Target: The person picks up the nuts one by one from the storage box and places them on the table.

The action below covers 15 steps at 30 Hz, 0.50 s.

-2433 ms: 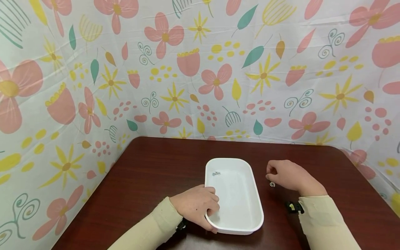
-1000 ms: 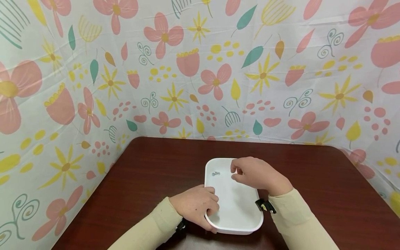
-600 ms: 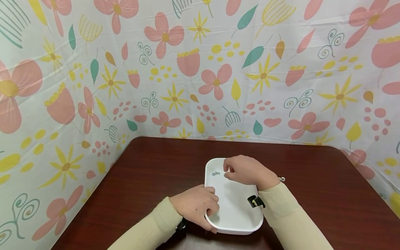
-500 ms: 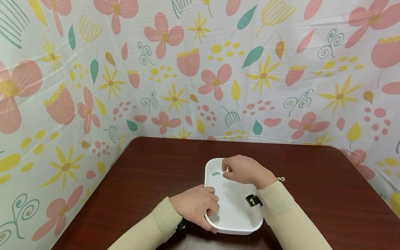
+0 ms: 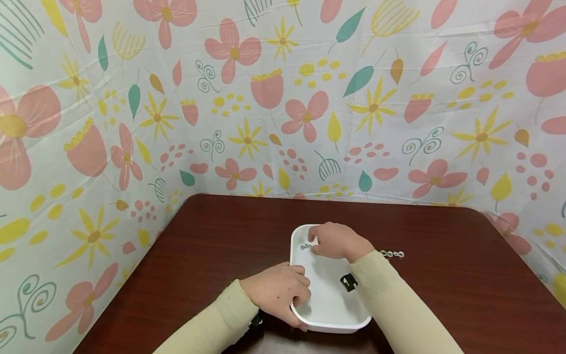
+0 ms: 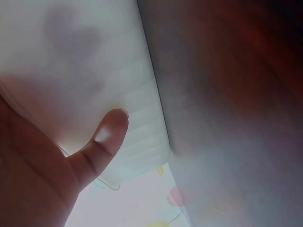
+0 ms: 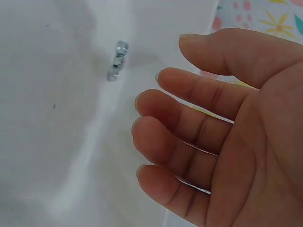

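A white rectangular tray (image 5: 331, 295) lies on the dark table. My left hand (image 5: 278, 292) grips its near left edge, with the fingers over the rim and the thumb (image 6: 111, 135) against the outer wall in the left wrist view. Three small shiny metal nuts (image 7: 117, 61) sit together inside the tray, towards its far left corner. Over the tray's far end is my right hand (image 5: 338, 241), its fingers loosely bent and nothing visible between thumb and fingertips. The fingertips are close to the nuts; in the right wrist view they are apart from them.
Several more nuts (image 5: 393, 254) stand in a row on the table right of the tray, partly behind the right sleeve (image 5: 398, 300). Dark red-brown table (image 5: 221, 236) surrounds the tray. A floral cloth (image 5: 283, 147) hangs along the back and left.
My right hand has moved left from the nuts on the table to over the tray, beside the nuts inside. The row on the table has come into view behind the sleeve. The left hand stays put.
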### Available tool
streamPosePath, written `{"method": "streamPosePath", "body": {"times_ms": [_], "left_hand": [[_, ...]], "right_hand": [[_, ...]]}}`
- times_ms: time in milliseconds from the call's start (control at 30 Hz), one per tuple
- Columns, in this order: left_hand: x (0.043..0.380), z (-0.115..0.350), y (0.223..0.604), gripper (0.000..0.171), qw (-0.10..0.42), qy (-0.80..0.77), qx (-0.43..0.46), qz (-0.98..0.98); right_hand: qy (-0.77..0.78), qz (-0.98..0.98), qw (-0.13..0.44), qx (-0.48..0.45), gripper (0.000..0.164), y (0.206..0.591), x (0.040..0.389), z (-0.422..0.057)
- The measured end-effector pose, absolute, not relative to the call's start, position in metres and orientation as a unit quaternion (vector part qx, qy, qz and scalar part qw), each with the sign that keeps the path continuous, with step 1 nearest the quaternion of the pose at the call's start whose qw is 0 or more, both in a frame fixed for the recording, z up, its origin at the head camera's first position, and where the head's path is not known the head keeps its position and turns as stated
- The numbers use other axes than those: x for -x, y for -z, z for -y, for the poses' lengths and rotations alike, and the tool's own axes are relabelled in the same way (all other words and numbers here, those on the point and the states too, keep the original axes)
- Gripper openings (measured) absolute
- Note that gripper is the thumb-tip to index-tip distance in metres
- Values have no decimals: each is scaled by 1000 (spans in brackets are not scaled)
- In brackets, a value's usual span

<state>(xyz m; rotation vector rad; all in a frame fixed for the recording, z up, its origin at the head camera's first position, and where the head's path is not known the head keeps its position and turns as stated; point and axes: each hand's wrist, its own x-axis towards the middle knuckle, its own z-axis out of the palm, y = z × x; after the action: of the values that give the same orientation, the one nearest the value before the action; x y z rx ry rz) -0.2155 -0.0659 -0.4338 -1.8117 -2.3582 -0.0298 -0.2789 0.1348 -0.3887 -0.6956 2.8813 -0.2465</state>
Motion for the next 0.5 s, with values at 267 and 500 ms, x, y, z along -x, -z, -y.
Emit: {"method": "streamPosePath", "body": {"times_ms": [267, 500], "left_hand": [[215, 66, 435, 50, 86, 11, 609, 789], [215, 67, 434, 49, 84, 14, 609, 788]], "right_hand": [[65, -969, 101, 217, 28, 402, 289, -132], [52, -970, 92, 219, 27, 409, 291, -128]]}}
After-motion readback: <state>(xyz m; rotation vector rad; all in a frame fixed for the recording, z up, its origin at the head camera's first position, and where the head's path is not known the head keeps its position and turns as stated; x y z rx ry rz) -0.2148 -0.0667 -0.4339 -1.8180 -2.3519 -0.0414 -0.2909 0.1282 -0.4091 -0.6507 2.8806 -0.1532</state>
